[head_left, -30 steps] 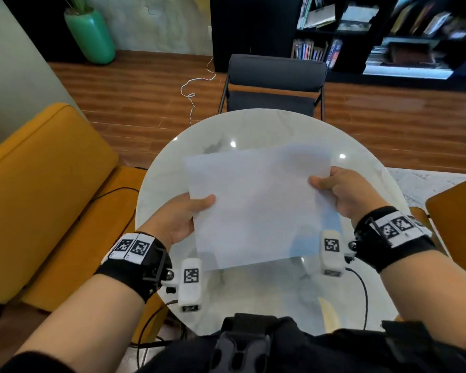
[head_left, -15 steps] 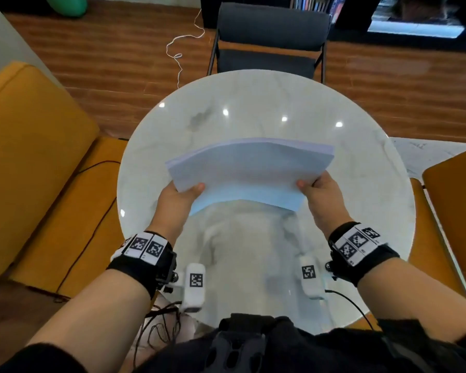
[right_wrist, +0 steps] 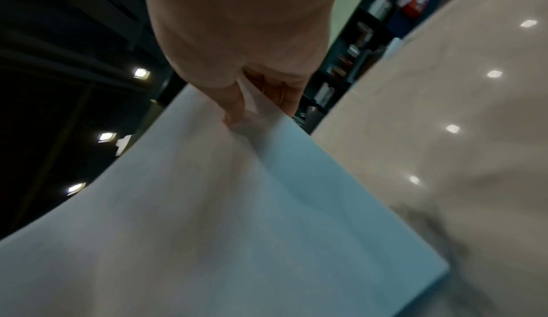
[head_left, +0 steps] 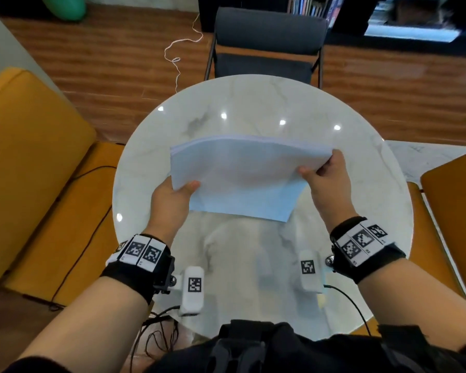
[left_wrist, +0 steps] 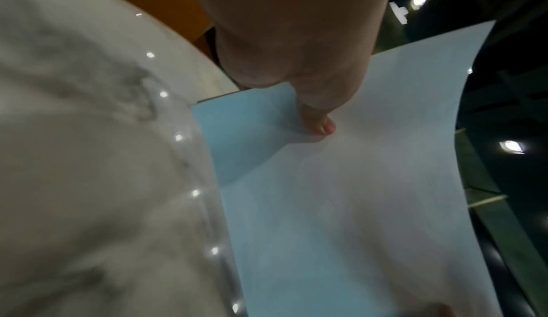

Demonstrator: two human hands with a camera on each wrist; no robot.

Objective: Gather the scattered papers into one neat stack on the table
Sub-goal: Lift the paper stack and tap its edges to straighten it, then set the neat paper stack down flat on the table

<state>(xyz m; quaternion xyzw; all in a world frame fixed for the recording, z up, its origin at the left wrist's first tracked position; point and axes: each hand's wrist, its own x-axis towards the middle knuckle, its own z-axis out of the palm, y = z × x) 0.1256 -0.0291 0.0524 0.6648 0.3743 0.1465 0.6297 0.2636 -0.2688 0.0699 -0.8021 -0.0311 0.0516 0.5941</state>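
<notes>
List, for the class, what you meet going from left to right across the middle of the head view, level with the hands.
Yellow sofa → left hand → stack of papers → right hand → bare table edge → orange chair.

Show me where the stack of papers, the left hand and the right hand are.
stack of papers [head_left: 240, 179], head view, middle of top sheet.
left hand [head_left: 170, 205], head view, back of hand.
right hand [head_left: 331, 184], head view, back of hand.

White papers [head_left: 242, 176], bluish in shade, are seen on a white, grey-veined table [head_left: 361, 184]. A dark grey chair [head_left: 267, 44] at 12 o'clock and mustard seats [head_left: 33, 162] at 9 are noted.
</notes>
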